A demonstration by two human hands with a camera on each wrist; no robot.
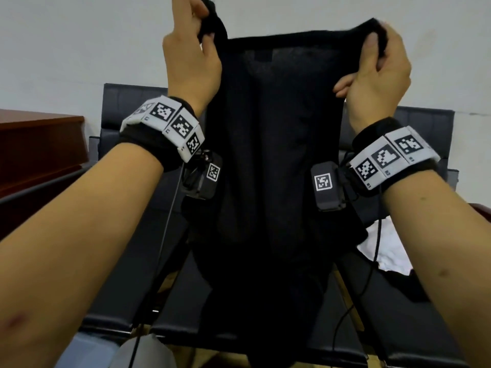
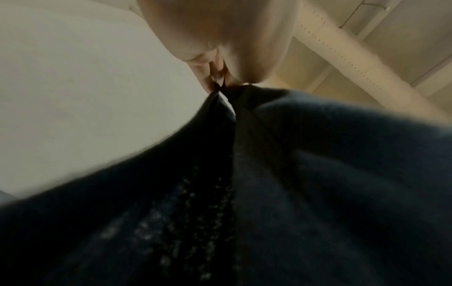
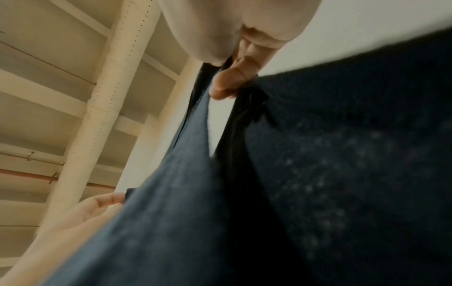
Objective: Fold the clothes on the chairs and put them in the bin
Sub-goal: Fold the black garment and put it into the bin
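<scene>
A black garment (image 1: 271,160) hangs full length in front of me, held up high by its top edge. My left hand (image 1: 191,46) pinches the top left corner, and my right hand (image 1: 377,62) grips the top right corner. The cloth drapes down over the black chairs (image 1: 127,102) behind it. In the left wrist view the dark fabric (image 2: 269,183) runs up into my fingertips (image 2: 215,77). In the right wrist view my fingers (image 3: 232,81) curl round a fold of the same cloth (image 3: 342,174). No bin is in view.
A white cloth (image 1: 385,248) lies on the right chair seat (image 1: 414,314). A reddish wooden desk (image 1: 39,144) stands at the left. A plain wall (image 1: 79,49) is behind the chairs. Cables hang from both wrist cameras.
</scene>
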